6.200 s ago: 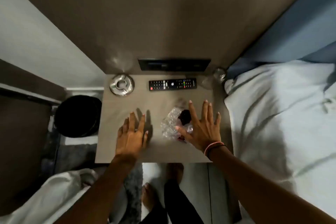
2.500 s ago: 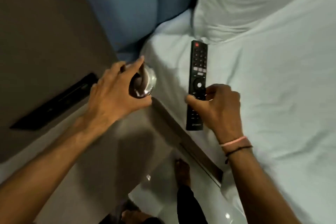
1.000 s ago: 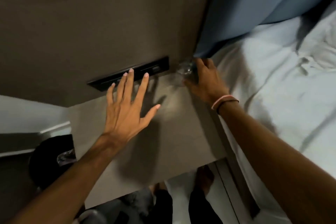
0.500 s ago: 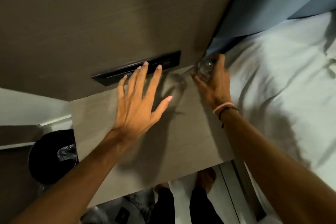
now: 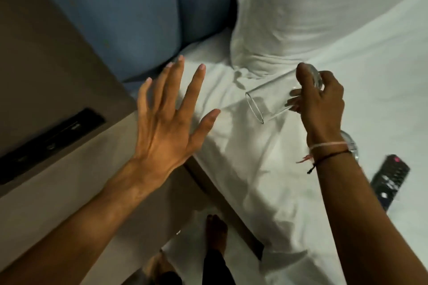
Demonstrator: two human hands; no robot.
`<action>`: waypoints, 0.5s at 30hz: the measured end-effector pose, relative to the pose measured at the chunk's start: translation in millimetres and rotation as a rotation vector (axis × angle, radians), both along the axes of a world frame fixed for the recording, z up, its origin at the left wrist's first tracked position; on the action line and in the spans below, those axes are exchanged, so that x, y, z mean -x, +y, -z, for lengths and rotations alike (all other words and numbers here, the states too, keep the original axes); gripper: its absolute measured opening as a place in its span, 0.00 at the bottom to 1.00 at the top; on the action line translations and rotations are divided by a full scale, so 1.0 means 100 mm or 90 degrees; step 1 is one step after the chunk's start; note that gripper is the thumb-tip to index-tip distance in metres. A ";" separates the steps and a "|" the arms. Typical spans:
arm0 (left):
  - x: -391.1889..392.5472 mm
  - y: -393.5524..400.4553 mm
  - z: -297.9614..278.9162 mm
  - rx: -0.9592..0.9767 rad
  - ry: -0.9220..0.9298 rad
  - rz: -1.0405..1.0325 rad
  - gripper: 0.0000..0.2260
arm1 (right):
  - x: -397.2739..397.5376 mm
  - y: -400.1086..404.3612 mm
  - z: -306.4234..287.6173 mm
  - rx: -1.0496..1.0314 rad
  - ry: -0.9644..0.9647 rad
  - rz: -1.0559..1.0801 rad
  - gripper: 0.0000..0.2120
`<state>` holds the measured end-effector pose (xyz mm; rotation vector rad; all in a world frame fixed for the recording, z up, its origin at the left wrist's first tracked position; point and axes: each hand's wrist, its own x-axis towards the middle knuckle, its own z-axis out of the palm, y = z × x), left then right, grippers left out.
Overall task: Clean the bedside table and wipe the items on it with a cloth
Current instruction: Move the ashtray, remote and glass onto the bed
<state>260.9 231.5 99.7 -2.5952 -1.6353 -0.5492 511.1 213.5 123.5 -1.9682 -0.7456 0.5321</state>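
My right hand [image 5: 318,102] grips a clear drinking glass [image 5: 271,99] by its base, tilted on its side over the white bed sheet [image 5: 266,180], mouth toward the left. My left hand [image 5: 166,127] hovers with fingers spread over the right edge of the bedside table [image 5: 58,192] and holds nothing. A black remote control [image 5: 389,180] lies on the sheet at the right, beside my right forearm. Behind my right wrist a shiny metal ashtray [image 5: 352,146] shows only as a sliver. No cloth is in view.
A black switch panel [image 5: 51,143] sits in the brown wall panel behind the table. A blue padded headboard [image 5: 139,18] and a white pillow [image 5: 312,7] stand at the top. My bare feet [image 5: 215,233] are on the floor between table and bed.
My right hand has lifted the glass off the table's back right corner and carried it right, over the bed. The view swung right with it; my left hand stays spread.
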 end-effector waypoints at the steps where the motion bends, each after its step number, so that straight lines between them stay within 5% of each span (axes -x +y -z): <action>1: -0.19 -0.01 -0.01 0.016 0.006 0.010 0.30 | -0.22 0.02 0.02 0.018 0.006 0.008 0.22; 10: -0.70 -0.12 0.19 0.038 0.041 0.042 0.30 | -1.11 0.21 0.35 0.313 -0.105 -0.064 0.34; 13: -0.41 -0.15 0.22 0.033 0.056 0.004 0.30 | -0.92 0.20 0.34 0.361 -0.316 -0.079 0.39; 15: -0.11 -0.22 0.21 0.035 0.071 -0.047 0.31 | -0.61 0.17 0.30 0.264 -0.506 -0.113 0.38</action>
